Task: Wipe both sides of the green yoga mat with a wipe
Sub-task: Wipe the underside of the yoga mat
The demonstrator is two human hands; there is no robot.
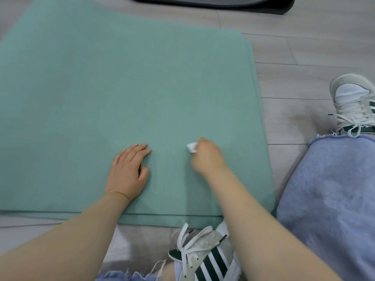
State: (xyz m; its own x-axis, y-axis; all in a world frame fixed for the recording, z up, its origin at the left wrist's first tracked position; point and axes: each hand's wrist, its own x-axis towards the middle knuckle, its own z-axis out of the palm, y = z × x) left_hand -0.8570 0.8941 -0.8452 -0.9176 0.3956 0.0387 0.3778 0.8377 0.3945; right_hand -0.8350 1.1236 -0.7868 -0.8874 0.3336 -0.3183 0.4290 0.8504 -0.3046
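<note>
While my left hand (128,172) lies flat on the green yoga mat (121,94), fingers straight and close together and the palm pressed down, my right hand (207,157) works just beside it, nearer the mat's right edge. That right grip is curled around a small white wipe (191,147), whose crumpled corner pokes out past my knuckles and touches the mat's surface; the hand is a little blurred, so I cannot tell exactly how the fingers pinch it. The mat is spread on the pale wooden floor (294,57) and appears folded, with a second layer's edge showing along the near and right sides. Its near edge runs just in front of my striped sneaker (205,258), whose white laces hang loose. My other sneaker (354,102) rests on the floor well to the right of the mat, below the frayed hem of my blue trouser leg (328,189). A dark grey mat (213,4) lies on the floor beyond the green one, apart from it.
</note>
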